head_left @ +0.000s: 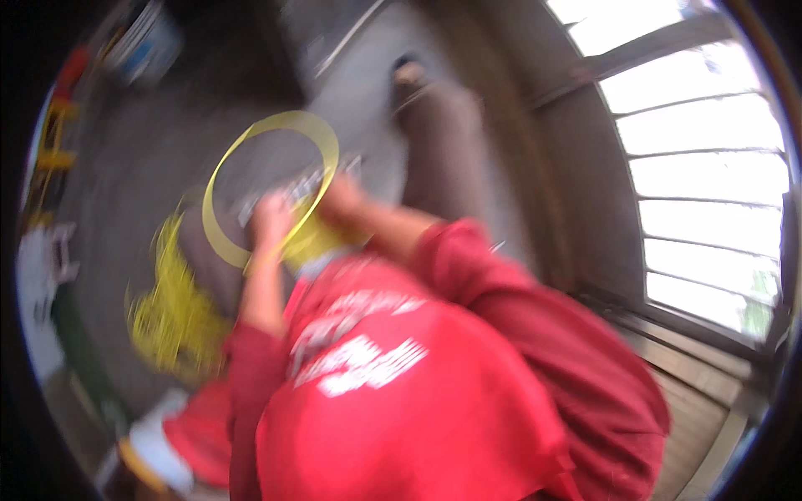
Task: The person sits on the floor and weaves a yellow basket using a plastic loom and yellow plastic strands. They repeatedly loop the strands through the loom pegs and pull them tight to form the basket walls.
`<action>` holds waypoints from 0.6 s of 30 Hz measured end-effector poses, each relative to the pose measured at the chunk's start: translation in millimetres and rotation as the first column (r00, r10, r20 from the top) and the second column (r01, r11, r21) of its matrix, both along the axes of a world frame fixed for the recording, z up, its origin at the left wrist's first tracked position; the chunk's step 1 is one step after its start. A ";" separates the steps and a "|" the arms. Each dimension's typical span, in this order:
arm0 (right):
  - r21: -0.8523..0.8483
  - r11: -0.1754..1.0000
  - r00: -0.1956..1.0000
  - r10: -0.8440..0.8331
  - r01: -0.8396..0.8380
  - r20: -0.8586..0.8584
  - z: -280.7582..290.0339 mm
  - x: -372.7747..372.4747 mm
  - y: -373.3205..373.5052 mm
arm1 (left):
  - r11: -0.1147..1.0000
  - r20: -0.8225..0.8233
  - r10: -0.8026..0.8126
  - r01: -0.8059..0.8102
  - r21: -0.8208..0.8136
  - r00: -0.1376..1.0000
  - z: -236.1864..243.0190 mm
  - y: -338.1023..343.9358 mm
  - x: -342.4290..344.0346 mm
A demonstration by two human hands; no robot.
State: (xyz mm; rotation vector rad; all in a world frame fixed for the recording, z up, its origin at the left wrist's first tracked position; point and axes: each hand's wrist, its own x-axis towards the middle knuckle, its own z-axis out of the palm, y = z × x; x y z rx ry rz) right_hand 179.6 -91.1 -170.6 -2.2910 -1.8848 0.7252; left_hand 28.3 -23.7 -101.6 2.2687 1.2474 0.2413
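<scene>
Both hands are blurred. The left hand (pixel 271 219) and right hand (pixel 342 200) sit close together over the lap, beyond the red apron (pixel 401 409); whether their fingers are clamped on anything, I cannot tell. A yellow strip (pixel 324 138) loops beside and across them. Yellow strands (pixel 177 313) hang at left; a window (pixel 702 175) stands at right.

White lettering (pixel 363 365) on the red apron (pixel 418 434) (smeared by blur) cannot be read.
</scene>
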 end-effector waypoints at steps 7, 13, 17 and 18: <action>-0.357 0.733 0.157 -0.530 0.579 -0.833 37.1 -11.2 -1.3 | 1.000 -0.106 0.010 -0.008 0.020 0.994 27.7 -12.3 3.9; -0.508 0.726 0.160 -0.632 0.464 -0.758 48.6 5.0 -5.4 | 0.964 0.135 -0.035 0.069 -0.258 0.990 -9.4 -2.4 7.4; -0.471 0.774 0.211 -0.590 0.423 -0.779 48.5 -6.5 -1.2 | 0.952 0.169 0.087 -0.032 -0.304 0.982 -49.1 0.7 -7.4; -0.353 0.850 0.375 -0.497 0.391 -0.782 51.2 -5.2 0.9 | 0.939 0.188 0.127 -0.058 -0.338 0.974 -65.1 3.2 -10.7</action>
